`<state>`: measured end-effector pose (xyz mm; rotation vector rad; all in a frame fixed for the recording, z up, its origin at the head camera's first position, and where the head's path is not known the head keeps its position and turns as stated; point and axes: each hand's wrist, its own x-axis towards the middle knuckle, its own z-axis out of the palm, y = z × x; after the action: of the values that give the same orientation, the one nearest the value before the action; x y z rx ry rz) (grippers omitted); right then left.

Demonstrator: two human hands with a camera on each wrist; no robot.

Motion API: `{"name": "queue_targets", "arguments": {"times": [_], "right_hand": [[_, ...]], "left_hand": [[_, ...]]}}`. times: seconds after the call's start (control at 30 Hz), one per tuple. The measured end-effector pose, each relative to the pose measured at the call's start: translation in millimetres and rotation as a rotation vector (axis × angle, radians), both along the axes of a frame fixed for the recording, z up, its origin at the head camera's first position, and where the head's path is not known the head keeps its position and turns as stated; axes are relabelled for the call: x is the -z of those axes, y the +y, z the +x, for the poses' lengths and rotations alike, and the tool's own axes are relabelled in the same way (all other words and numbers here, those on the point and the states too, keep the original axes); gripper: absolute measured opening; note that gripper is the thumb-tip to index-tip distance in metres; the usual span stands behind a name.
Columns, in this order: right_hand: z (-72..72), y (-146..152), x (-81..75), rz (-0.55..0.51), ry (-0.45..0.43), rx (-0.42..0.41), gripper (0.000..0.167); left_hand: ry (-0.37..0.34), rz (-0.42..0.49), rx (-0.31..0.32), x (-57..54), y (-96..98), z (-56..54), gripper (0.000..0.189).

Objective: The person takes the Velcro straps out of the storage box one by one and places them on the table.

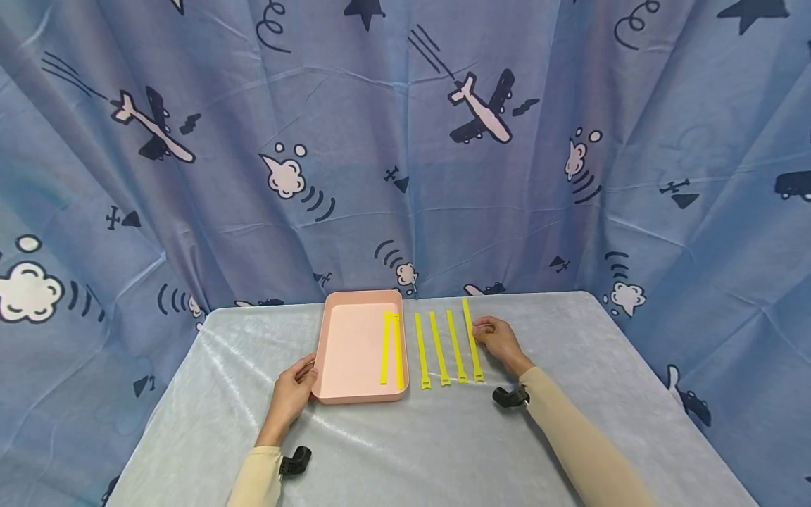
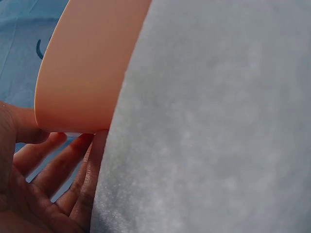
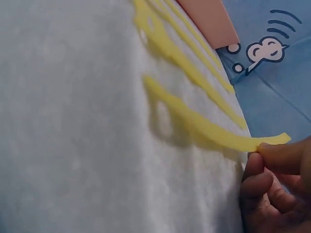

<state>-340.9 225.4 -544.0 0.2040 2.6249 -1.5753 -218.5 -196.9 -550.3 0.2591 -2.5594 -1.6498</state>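
My left hand (image 1: 293,394) holds a shallow pink tray (image 1: 345,399) at its near left corner. In the left wrist view the thumb lies at the rim and the fingers reach along the tray's outer wall (image 2: 92,73). Between thumb and fingers my right hand (image 1: 500,341) pinches the rightmost yellow cable tie (image 1: 470,338), a flat strap with a slotted head. The right wrist view shows that tie (image 3: 214,133) bowed, with its pinched end lifted off the cloth. Three more yellow cable ties (image 1: 438,346) lie side by side between it and the tray.
Two yellow cable ties (image 1: 398,352) lie inside the tray along its right side. A pale grey cloth (image 1: 405,458) covers the table. Behind its far edge hangs a blue patterned curtain (image 1: 355,141).
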Motion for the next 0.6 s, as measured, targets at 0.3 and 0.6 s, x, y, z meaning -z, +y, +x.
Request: {"name": "queue_targets", "arguments": {"times": [0.3, 0.6], "right_hand": [[-3.8, 3.8, 7.3, 0.005, 0.017, 0.024, 0.025], [2.1, 1.9, 4.3, -0.076, 0.025, -0.008, 0.027]], "left_hand": [[0.005, 0.001, -0.009, 0.1, 0.6, -1.0, 0.041], [0.0, -0.006, -0.01, -0.1, 0.9, -0.6, 0.042]]}}
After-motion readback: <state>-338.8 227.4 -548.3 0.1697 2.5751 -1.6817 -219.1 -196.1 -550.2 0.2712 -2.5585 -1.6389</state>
